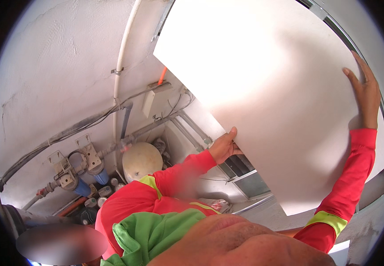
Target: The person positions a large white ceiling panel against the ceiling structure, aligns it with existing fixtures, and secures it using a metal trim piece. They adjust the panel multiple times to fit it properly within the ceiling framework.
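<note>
A large white flat panel [272, 133] fills the upper right, tilted within a metal frame [356, 48]. My left hand [224, 146], in a red sleeve, grips the panel's lower-left edge, its thumb pointing up and the other fingers partly hidden. My right hand [366, 88] is spread along the panel's right side, its fingertips hooked at the edge near the frame and its thumb on the panel's face.
Along the left wall run a white pipe [123, 53], cables and grey pipes [192, 128]. Two blue-bodied filters [96, 173] hang there beside a round cream tank [142, 162]. A slatted window [245, 173] shows below the panel, and assorted containers [105, 190] stand lower left.
</note>
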`<state>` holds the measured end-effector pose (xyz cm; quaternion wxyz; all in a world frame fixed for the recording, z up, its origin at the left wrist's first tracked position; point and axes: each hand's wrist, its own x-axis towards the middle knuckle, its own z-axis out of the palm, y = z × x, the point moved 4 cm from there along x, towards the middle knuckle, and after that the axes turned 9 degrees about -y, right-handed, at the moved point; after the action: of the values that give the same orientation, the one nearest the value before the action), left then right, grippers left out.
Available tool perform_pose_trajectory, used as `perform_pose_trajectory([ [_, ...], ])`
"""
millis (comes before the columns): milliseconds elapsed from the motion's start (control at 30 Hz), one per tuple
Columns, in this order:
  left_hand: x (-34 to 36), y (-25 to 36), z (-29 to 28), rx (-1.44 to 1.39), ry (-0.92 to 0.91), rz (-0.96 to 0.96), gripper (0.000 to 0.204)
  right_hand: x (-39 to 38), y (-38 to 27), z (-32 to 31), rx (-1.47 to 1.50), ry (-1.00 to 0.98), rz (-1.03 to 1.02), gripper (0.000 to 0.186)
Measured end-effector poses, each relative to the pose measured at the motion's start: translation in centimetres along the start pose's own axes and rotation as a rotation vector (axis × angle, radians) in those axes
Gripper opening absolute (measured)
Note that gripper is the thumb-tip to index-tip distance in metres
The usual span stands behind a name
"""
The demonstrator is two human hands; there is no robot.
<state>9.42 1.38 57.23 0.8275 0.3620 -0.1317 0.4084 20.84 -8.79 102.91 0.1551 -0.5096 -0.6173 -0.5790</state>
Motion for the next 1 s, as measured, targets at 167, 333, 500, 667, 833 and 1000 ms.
perform_pose_trajectory([
  [167,1.3,1.5,0.1,0.036,0.0,0.042,0.057,3.8,1.6,2.3,0.065,-0.026,-0.002,0.058],
  [333,3.1,3.5,-0.7,0.105,0.08,0.052,0.059,6.0,2.4,4.5,-0.008,-0.016,0.032,0.061],
  [500,4.9,3.6,-1.1,0.156,0.133,0.018,0.064,6.2,3.0,4.9,-0.043,0.037,0.023,0.061],
  [667,5.7,3.8,-1.7,0.156,0.13,0.026,0.068,6.1,2.7,5.1,-0.072,0.042,0.015,0.062],
  [833,5.9,4.5,-2.7,0.21,0.103,0.012,0.068,5.9,2.5,5.5,-0.112,0.048,0.018,0.061],
  [1000,5.7,5.1,-1.9,0.222,0.096,0.028,0.068,6.1,3.0,5.4,-0.087,0.093,-0.002,0.062],
])
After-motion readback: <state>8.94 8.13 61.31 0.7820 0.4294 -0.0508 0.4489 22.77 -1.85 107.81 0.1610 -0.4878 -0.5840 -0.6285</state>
